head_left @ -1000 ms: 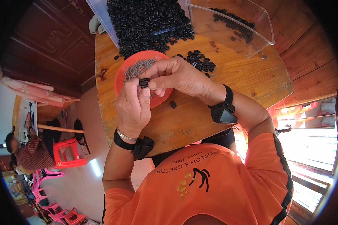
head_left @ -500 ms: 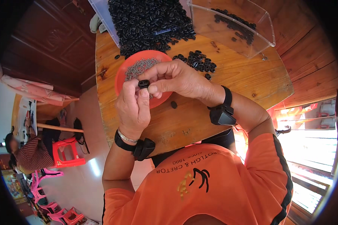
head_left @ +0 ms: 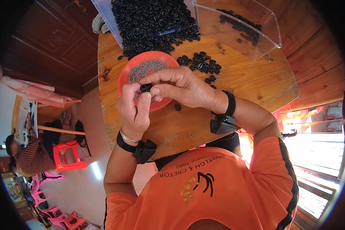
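Observation:
A small black oval piece (head_left: pixel 145 87) with two holes is held above the orange-red bowl (head_left: pixel 123 78). My left hand (head_left: pixel 133 107) pinches it between thumb and fingers from below. From the right, my right hand (head_left: pixel 180 86) closes thumb and index finger on the same piece; its other fingers are curled. Small grey metal bits (head_left: pixel 145 69) fill the bowl, too fine to tell whether they are springs or screws. To the bowl's right lies a loose cluster of similar black pieces (head_left: pixel 201 62). A single black piece (head_left: pixel 178 107) rests nearer me on the wooden table (head_left: pixel 172 132).
A big heap of black pieces (head_left: pixel 151 25) lies behind the bowl, by a clear plastic bin. At the far right stands a transparent box (head_left: pixel 273 36) with more black pieces. Off to the left another person (head_left: pixel 36 157) sits near a red stool (head_left: pixel 69 156).
The black piece has tilted and dropped slightly between my fingers. My right index finger has come over its top. Both hands stay above the bowl.

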`<action>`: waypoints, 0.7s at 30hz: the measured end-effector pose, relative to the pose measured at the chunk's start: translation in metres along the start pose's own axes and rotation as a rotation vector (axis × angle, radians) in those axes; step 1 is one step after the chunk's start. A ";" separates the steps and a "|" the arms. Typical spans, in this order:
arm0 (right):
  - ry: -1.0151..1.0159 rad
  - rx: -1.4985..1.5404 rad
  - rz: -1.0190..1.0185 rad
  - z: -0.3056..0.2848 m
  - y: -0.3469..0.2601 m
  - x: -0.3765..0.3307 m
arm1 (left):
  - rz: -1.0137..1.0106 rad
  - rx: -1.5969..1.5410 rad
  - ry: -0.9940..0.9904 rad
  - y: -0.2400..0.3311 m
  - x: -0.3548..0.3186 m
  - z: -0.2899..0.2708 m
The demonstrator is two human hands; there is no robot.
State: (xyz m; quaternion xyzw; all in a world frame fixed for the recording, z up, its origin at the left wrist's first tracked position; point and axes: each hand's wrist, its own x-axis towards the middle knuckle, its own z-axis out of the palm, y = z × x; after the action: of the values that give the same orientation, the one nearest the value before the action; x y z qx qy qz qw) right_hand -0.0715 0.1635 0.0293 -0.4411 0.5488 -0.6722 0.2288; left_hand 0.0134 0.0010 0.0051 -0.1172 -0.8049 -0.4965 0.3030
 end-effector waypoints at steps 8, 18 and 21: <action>0.063 -0.008 0.002 0.007 -0.003 -0.002 | -0.002 0.038 0.040 0.012 0.000 0.012; 0.062 0.040 0.019 0.009 -0.001 -0.005 | 0.022 0.128 0.066 0.007 -0.007 0.017; 0.067 0.051 0.030 0.009 0.000 -0.005 | 0.039 0.161 0.093 0.006 -0.007 0.018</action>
State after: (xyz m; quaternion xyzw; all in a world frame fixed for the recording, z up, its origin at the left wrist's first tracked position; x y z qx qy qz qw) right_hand -0.0614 0.1625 0.0275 -0.4039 0.5454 -0.6969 0.2318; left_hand 0.0151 0.0206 -0.0004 -0.0846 -0.8249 -0.4290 0.3582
